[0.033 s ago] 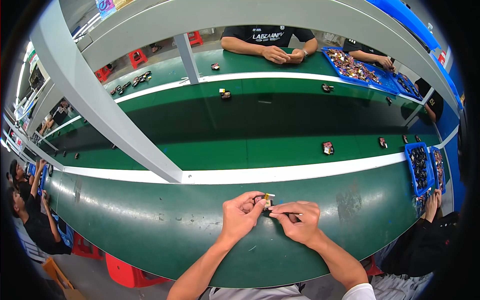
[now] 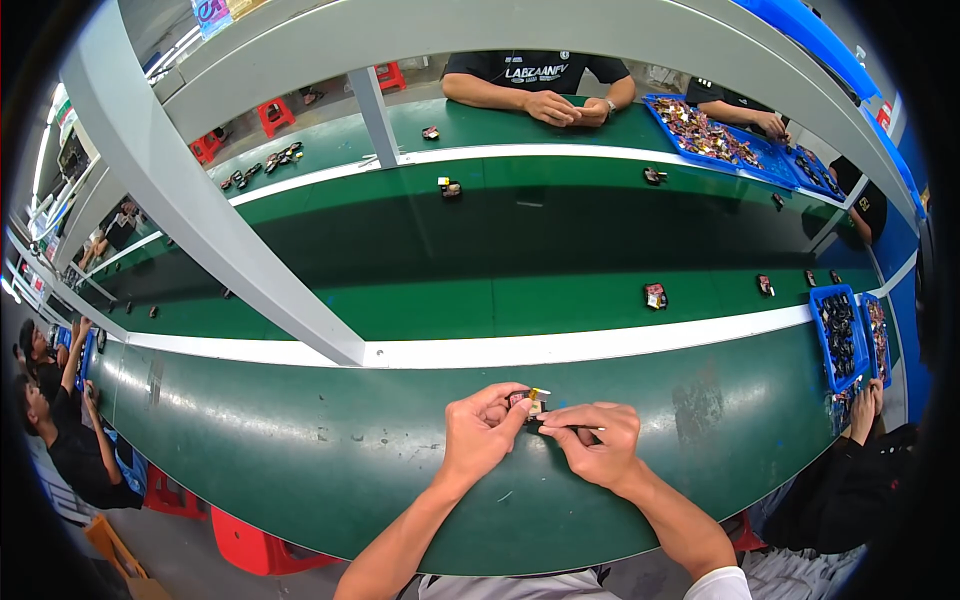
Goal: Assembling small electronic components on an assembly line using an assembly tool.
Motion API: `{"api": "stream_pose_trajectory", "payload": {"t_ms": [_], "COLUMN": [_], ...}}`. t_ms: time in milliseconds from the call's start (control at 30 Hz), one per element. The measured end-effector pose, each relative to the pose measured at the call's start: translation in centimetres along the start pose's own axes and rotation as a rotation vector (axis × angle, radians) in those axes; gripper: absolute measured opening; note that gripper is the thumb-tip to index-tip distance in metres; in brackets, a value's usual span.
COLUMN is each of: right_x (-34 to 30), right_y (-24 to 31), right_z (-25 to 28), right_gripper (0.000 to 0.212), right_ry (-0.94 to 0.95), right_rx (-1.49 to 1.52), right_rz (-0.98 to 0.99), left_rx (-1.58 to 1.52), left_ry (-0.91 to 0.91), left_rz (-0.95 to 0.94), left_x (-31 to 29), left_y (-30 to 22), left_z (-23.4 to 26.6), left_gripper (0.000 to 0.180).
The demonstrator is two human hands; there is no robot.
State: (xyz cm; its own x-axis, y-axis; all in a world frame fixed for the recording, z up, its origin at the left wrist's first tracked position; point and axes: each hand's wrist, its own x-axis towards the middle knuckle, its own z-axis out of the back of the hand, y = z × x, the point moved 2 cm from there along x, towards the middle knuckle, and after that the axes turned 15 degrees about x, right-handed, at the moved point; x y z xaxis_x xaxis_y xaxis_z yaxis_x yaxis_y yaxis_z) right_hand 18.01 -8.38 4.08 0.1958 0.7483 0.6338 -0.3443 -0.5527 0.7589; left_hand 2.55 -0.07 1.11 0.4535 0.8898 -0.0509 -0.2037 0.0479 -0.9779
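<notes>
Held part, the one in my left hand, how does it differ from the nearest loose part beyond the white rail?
Your left hand pinches and partly covers the held part; the loose part lies uncovered on the green surface. Your right hand, with a thin tool, is at the held part; no hand touches the loose part. Both are small and dark-edged.

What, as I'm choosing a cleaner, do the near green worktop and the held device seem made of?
Worktop: perhaps rubber or laminate, satin, given its soft glare and scuffs. Device: possibly plastic, from its dark opaque edge; finish unclear.
</notes>
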Motion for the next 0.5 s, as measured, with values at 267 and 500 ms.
{"api": "stream_pose_trajectory", "payload": {"t_ms": [267,500], "right_x": [-0.17,-0.42], "right_y": [-0.03,-0.82], "right_z": [-0.13,0.08], "right_gripper": [0.011,0.014], "right_ry": [0.026,0.015], "right_rx": [-0.013,-0.040], "right_rz": [0.008,0.076], "left_rx": [-0.049,0.008], "left_ry": [0.060,0.054], "left_rz": [0.044,0.067], "left_x": [0.00,0.72], "left_y": [-0.56,-0.67], "left_z": [0.30,-0.01], "left_gripper": [0.016,0.016]}}
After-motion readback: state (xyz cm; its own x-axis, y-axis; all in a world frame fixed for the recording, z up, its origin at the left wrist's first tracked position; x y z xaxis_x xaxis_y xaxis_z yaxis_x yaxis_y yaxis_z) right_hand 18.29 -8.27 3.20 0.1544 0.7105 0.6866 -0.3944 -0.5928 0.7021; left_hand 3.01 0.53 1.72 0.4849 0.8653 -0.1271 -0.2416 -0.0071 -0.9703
